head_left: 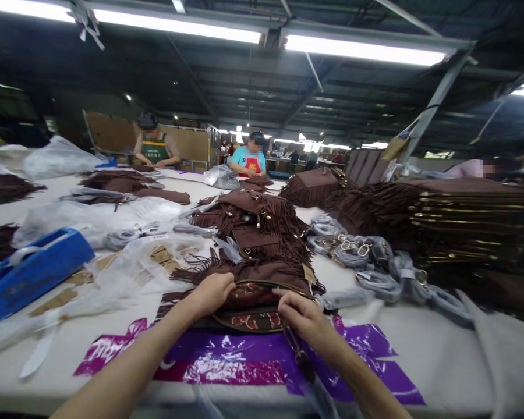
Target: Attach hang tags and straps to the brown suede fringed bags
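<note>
A brown fringed bag (253, 321) lies in front of me with its zipped mouth apart, showing a patterned lining inside. My left hand (213, 294) is closed on the left end of the opening. At the right end, my right hand (303, 317) has its fingers curled against the bag's edge, the fingertips partly hidden. A strap with a metal clasp (297, 349) hangs below my right hand, ending in clear plastic wrap. The bag's near side rests on purple and magenta tape (227, 372) stuck to the table. A small tan tag (308, 273) sits at the bag's far right.
More fringed bags (257, 212) lie just beyond, and a tall stack (475, 227) stands at right. Plastic-wrapped straps (353, 250) are strewn beside it. At left are a blue tape dispenser (35, 267) and clear plastic bags (126, 273). Two co-workers work across the table (423, 355).
</note>
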A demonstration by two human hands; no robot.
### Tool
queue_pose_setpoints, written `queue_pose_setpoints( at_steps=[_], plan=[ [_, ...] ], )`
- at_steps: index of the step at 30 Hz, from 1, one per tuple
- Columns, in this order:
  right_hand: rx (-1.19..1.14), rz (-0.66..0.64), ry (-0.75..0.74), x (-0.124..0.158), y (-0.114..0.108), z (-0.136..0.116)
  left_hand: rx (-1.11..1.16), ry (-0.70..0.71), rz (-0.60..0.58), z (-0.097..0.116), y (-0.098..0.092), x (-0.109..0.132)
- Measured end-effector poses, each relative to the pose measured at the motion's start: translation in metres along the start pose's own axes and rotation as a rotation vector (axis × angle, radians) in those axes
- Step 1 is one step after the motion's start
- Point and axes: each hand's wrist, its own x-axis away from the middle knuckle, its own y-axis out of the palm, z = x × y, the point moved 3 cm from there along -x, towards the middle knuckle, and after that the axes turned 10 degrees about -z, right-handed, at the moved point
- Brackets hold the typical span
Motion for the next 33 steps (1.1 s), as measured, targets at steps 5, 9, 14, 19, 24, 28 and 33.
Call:
queue_pose_setpoints(
  at_steps=[5, 9, 14, 19, 24, 28, 33],
  plan=[
    [-0.453, -0.115, 0.132, -0.003, -0.004, 0.01, -0.31, 0.453, 0.14, 0.063, 0.013, 0.04],
    [-0.551, -0.128, 0.157, -0.003, -0.01, 0.018, -0.306, 0.475, -0.035, 0.088, 0.036, 0.022],
    [-0.433, -0.081, 0.203, 0.005, -0.022, 0.036, -0.112, 0.33, -0.065, 0.082, 0.035, -0.02],
    [0.266, 0.029, 0.167, 0.017, -0.025, 0.042, -0.005, 0.281, -0.036, 0.074, 0.036, -0.028],
    [0.508, -0.007, 0.187, 0.013, -0.025, 0.038, 0.041, 0.259, -0.027, 0.069, 0.023, -0.042],
    [0.546, -0.035, 0.179, 0.005, -0.037, 0.035, 0.071, 0.365, -0.179, 0.081, 0.009, -0.067],
    [0.536, 0.034, 0.193, 0.0, -0.045, 0.036, 0.062, 0.351, -0.273, 0.092, 0.017, -0.085]
  ],
)
